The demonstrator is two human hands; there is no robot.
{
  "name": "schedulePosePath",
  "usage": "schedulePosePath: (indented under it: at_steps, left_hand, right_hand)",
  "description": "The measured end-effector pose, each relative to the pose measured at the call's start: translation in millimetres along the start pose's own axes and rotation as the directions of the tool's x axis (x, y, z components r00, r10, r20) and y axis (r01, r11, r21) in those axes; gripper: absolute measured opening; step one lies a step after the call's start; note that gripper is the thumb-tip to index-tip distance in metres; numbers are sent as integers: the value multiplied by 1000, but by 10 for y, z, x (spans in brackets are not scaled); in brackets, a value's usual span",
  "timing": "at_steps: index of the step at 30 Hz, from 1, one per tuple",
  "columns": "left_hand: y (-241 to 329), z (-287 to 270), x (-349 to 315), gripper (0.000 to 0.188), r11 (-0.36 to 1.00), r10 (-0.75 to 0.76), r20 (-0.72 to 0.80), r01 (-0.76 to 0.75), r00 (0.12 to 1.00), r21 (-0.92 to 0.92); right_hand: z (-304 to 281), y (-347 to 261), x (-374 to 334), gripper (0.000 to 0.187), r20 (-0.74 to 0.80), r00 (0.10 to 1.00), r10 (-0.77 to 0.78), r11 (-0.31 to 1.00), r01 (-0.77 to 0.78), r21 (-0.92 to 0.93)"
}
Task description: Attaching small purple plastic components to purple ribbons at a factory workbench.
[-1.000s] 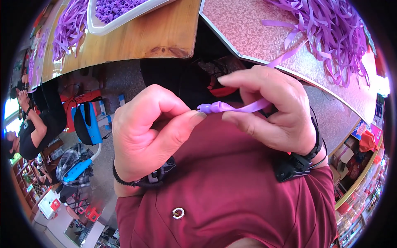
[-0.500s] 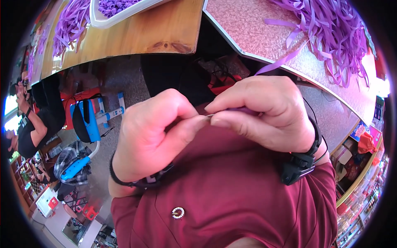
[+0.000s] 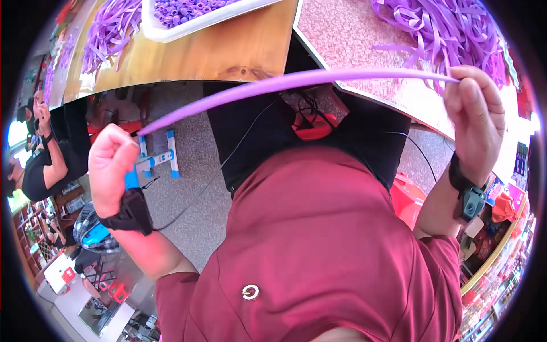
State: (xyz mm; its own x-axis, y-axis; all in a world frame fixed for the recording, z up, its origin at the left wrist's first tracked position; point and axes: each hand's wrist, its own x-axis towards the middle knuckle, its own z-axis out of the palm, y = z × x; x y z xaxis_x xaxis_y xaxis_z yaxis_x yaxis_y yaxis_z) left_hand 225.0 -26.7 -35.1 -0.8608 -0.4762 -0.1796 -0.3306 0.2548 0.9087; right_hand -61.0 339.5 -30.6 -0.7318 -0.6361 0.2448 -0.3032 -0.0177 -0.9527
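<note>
A purple ribbon (image 3: 273, 84) spans the space in front of me, stretched in a shallow arc above my lap and across the table edges. One end is pinched in my left hand (image 3: 111, 162), out at the left with its fingers curled closed. Its other end sits between the thumb and fingers of my right hand (image 3: 477, 117), raised at the right beside the pink-patterned table (image 3: 342, 43). Close to that hand lies a large heap of purple ribbons (image 3: 441, 28). Both wrists wear black straps with small devices.
A wooden table (image 3: 222, 54) carries a white tray (image 3: 162, 35) of purple beads (image 3: 185, 11) and another ribbon pile (image 3: 114, 34). A person in black (image 3: 43, 176) is at the far left. Blue-tipped metal legs (image 3: 159, 157) and black cables are below. Stocked shelves stand right.
My hands were together over my chest, fingertips meeting. They have moved wide apart and outward, drawing the purple ribbon out between them.
</note>
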Motion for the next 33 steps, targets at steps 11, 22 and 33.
schedulePosePath:
  at_steps: [11,22,33]
  left_hand:
    - [288,341,-52,12,964,172,404,-237,898,118]
    - [567,992,92,13,966,164,114,-136,980,-219]
    - [574,1211,114,15,943,163,230,-83,960,-322]
  right_hand:
    - [375,-105,84,21,33,999,25,998,-23,-51]
    - [1079,-154,-1,44,462,882,-98,995,99,22]
    - [1194,-50,-23,24,527,850,-2,944,-173,282]
